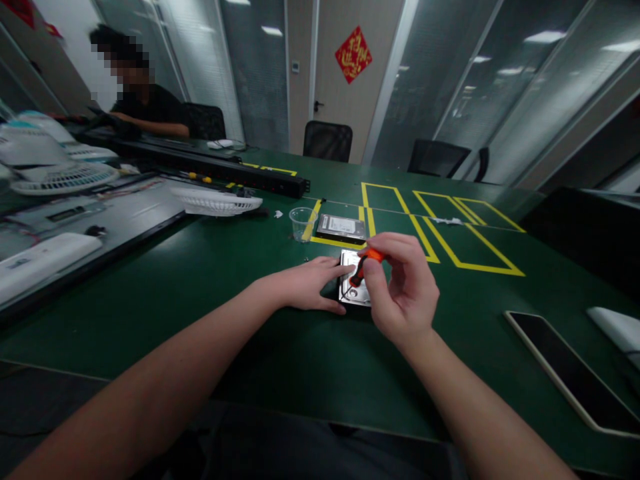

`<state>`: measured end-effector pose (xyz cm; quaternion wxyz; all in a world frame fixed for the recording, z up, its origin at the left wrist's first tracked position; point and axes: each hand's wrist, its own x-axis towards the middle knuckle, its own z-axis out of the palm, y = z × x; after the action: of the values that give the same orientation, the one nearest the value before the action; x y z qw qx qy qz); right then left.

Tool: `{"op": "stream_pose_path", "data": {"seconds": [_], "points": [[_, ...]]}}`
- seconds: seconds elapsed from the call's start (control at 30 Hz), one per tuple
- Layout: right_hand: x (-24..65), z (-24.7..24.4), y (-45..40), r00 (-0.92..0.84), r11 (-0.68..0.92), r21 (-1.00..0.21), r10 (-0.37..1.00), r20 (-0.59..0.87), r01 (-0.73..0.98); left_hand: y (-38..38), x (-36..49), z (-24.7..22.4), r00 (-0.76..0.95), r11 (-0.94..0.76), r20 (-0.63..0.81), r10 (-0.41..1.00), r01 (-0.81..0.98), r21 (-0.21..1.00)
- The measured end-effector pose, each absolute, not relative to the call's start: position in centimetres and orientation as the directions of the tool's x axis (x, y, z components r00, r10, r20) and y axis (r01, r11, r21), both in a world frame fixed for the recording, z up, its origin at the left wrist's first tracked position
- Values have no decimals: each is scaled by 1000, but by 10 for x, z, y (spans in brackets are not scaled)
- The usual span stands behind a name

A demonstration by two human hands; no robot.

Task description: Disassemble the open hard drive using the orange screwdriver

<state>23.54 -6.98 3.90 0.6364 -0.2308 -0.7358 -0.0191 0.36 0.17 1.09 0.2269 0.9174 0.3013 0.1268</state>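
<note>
A silver hard drive [349,293] lies flat on the green table in front of me. My left hand [315,283] grips its left side, with a finger on the top face and the thumb along the near edge. An orange and black screwdriver [359,270] slants down over the drive, held by my right hand [400,287] with fingers closed round its handle. The screwdriver's tip points at the drive's lower left corner; whether it sits in a screw is too small to tell. My right hand hides the drive's right part.
Just beyond stand a second hard drive [343,227] and a clear plastic cup [302,225]. Yellow tape [480,269] marks rectangles on the table. A phone [570,370] lies at right. Fan parts [215,201] and a long black bar [225,170] occupy the left; a person [150,107] sits beyond.
</note>
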Motion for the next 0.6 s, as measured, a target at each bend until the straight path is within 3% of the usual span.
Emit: {"op": "stream_pose_path", "data": {"seconds": [0.37,0.6], "points": [[233,38,-68,-61,912,-276,308,950,304,4,1,8,782,-711,93,616,501,494],[232,33,-72,-37,892,-368,390,920,261,4,1,6,767,-687,73,638,523,504]]}}
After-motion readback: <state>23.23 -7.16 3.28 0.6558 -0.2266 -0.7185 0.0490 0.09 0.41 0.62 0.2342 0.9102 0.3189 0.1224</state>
